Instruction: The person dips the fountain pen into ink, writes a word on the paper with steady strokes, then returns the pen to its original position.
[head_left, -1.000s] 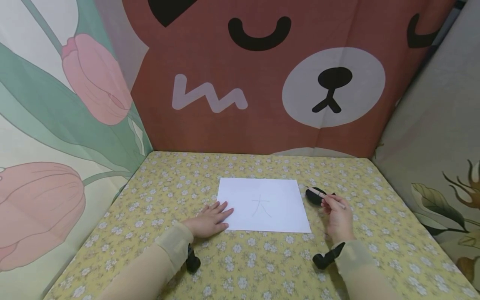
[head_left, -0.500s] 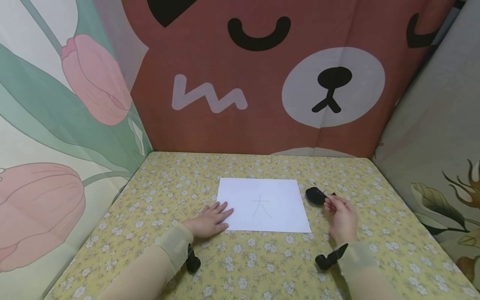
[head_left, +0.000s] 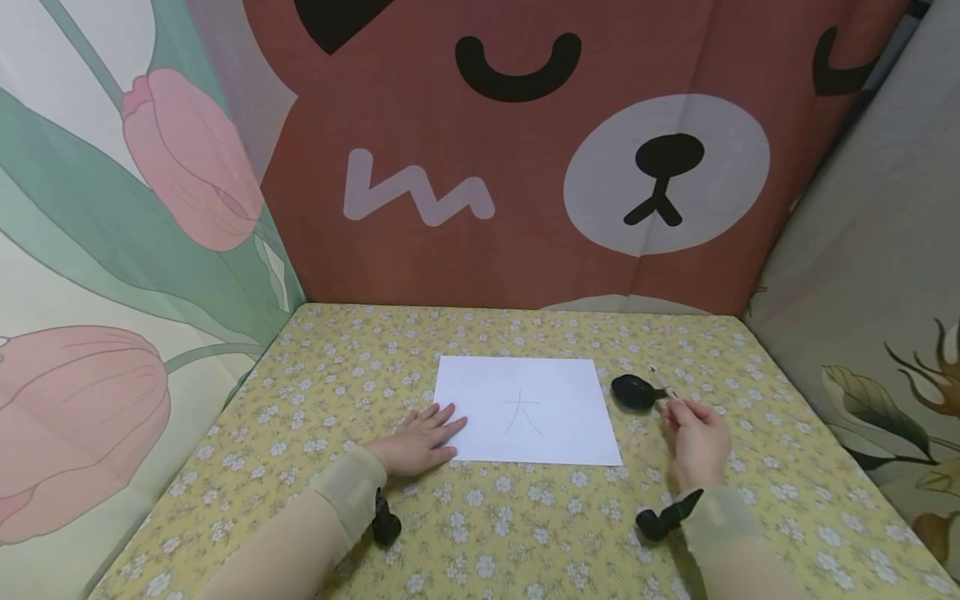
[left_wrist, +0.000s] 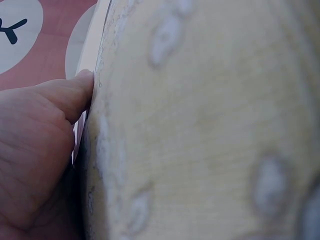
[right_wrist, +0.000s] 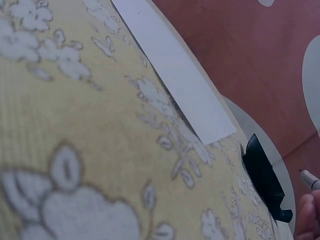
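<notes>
A white sheet of paper (head_left: 558,425) lies on the flowered cloth, with thin grey strokes forming a 大-shaped figure. My left hand (head_left: 416,440) rests flat with spread fingers over the sheet's left edge; its wrist view shows the thumb side of the hand (left_wrist: 37,145) at the paper. My right hand (head_left: 699,442) pinches a slim, pale pen or brush (head_left: 667,388), dark tip pointing up and away. Just left of those fingertips sits a glossy black spoon-like dish (head_left: 632,392) with a short handle; whether the fingers touch that handle, I cannot tell.
The yellow flowered cloth (head_left: 517,533) covers the whole table. Hanging fabric closes it in: a brown bear print (head_left: 420,275) behind, tulips on the left (head_left: 187,158), a grey plant print on the right (head_left: 862,275). Black devices (head_left: 386,527) are strapped to both wrists.
My right hand has moved slightly right, carrying the pen or brush from above the black dish to beside its handle; the tip has turned more upward. My left hand and the paper stay put.
</notes>
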